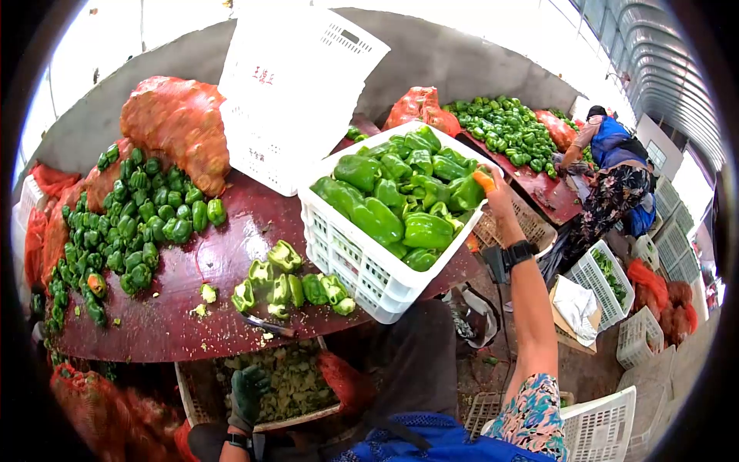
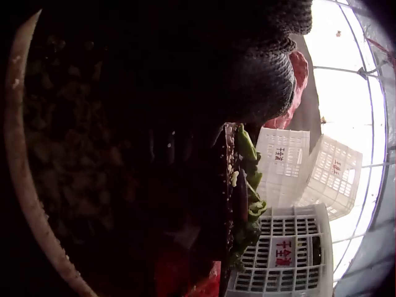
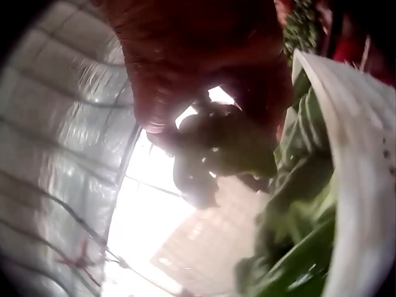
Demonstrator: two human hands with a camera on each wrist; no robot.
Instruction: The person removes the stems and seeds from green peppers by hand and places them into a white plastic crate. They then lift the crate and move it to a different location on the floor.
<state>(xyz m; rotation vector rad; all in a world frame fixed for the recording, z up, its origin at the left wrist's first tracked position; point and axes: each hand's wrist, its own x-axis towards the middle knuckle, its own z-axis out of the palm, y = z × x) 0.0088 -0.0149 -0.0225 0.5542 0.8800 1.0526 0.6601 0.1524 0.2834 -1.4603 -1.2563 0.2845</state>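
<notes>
My bare right hand [image 1: 502, 202] is at the right corner of a white plastic crate [image 1: 362, 266] heaped with green bell peppers [image 1: 400, 181]. In the right wrist view its fingers pinch a green bell pepper [image 3: 226, 145] just above the crate's rim. Something orange shows at the fingertips in the head view. My left hand [image 1: 249, 393], in a dark knit glove, hangs below the table edge, over a bin [image 1: 188, 393] of pale green scraps. Nothing shows in its grasp; the left wrist view of the glove [image 2: 263, 83] is mostly dark.
Cut peppers [image 1: 281, 289] and a knife [image 1: 267, 325] lie on the red table [image 1: 177, 327], beside a pile of whole peppers [image 1: 138, 223]. Empty white crates [image 1: 289, 92] stand behind. Another person [image 1: 612, 154] works at the right, near more crates [image 1: 600, 285] on the floor.
</notes>
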